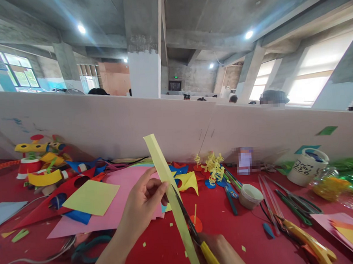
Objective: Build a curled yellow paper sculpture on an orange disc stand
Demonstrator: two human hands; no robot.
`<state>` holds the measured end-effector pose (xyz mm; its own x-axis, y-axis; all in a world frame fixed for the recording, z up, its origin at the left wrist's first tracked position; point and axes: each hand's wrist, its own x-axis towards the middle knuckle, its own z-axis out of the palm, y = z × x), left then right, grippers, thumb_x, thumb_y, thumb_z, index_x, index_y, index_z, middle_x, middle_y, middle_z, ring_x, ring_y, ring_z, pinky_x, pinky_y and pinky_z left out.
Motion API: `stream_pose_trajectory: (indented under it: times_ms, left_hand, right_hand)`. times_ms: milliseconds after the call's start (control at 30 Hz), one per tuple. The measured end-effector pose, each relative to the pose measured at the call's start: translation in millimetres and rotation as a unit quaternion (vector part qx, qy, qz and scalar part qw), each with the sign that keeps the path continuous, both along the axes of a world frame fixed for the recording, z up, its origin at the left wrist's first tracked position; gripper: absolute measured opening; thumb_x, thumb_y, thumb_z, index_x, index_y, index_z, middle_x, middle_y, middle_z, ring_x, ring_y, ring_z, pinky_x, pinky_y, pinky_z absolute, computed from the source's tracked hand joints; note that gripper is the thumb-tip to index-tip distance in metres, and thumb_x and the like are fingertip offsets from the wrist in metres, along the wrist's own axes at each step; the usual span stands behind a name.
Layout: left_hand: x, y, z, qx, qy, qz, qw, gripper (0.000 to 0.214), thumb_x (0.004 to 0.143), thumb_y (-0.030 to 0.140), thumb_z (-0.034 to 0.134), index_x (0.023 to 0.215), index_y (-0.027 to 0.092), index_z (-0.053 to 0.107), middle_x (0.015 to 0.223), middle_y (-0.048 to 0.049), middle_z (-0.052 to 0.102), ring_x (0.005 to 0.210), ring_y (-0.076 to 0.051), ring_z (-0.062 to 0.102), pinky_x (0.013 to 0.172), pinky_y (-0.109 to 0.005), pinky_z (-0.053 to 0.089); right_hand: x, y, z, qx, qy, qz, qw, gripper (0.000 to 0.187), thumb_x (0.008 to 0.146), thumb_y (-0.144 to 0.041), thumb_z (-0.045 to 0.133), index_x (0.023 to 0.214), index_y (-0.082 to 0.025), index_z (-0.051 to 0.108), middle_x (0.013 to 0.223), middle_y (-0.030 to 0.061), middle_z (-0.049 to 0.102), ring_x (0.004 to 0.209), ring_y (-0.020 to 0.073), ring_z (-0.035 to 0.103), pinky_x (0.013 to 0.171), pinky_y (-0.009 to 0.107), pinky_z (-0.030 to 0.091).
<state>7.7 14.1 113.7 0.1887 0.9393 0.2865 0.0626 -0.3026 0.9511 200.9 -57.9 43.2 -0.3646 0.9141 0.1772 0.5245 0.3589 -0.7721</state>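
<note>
A long pale yellow paper strip (168,176) slants down across the middle of the view. My left hand (148,192) pinches it between thumb and fingers near its upper part. Scissors (189,222) with dark blades and a yellow handle lie along the strip's right edge, their tips just below my left thumb. My right hand (219,250) is closed around the handle at the bottom, its fingers partly hidden. Under the strip, an orange-red disc (196,224) with a thin yellow upright piece rests on the red table (159,249).
Pink sheets (124,186) and a yellow square (92,197) lie left, near teal-handled scissors (92,248). Curly yellow paper pieces (214,167) stand behind. Right are a small tub (251,196), a white bucket (307,166), plastic bottles (330,185) and a yellow tool (308,239). A white partition (119,123) borders the table.
</note>
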Motion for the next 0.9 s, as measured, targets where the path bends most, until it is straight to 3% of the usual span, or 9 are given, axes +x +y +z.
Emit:
stream_pose_trajectory:
  times_ms: [133,300,600,900]
  left_hand:
    - [5.8,-3.4,-0.1,-0.015,0.002,-0.019,1.0,0.038,0.081,0.032,0.052,0.116,0.018,0.044,0.061,0.0022,0.06,0.05,-0.013,0.055,0.053,-0.026,0.048]
    - [9.6,-7.7,1.4,-0.025,0.001,-0.009,1.0,0.037,0.079,0.033,0.054,0.112,0.018,0.043,0.062,0.0017,0.06,0.05,-0.013,0.055,0.045,-0.024,0.046]
    - [8.9,-8.2,-2.4,-0.027,0.004,0.018,0.999,0.038,0.078,0.034,0.056,0.111,0.019,0.044,0.065,0.001,0.062,0.048,-0.014,0.058,0.038,-0.021,0.043]
    - [9.7,-10.4,-1.9,-0.026,0.004,0.023,0.999,0.035,0.079,0.032,0.055,0.11,0.019,0.045,0.062,0.002,0.061,0.046,-0.013,0.057,0.039,-0.022,0.044]
  right_hand:
    - [-0.9,1.5,-3.0,-0.032,0.007,0.005,0.999,0.084,0.063,-0.086,0.013,0.077,-0.016,0.057,0.066,0.0051,0.058,0.062,0.0162,0.053,0.051,0.021,0.039]
    - [-7.9,7.4,-5.1,-0.072,0.017,0.017,0.997,0.093,0.049,-0.093,0.008,0.073,-0.015,0.054,0.06,0.0051,0.055,0.05,0.0141,0.049,0.043,0.022,0.034]
    - [-4.7,4.8,-3.9,-0.003,0.026,0.003,1.0,0.08,0.06,-0.087,0.022,0.075,-0.016,0.058,0.057,0.0026,0.049,0.055,0.0158,0.048,0.042,0.02,0.034]
    - [-7.2,8.7,-0.8,-0.037,0.007,0.047,0.998,0.085,0.056,-0.09,0.013,0.075,-0.016,0.051,0.057,-0.0013,0.041,0.05,0.0104,0.036,0.044,0.02,0.031]
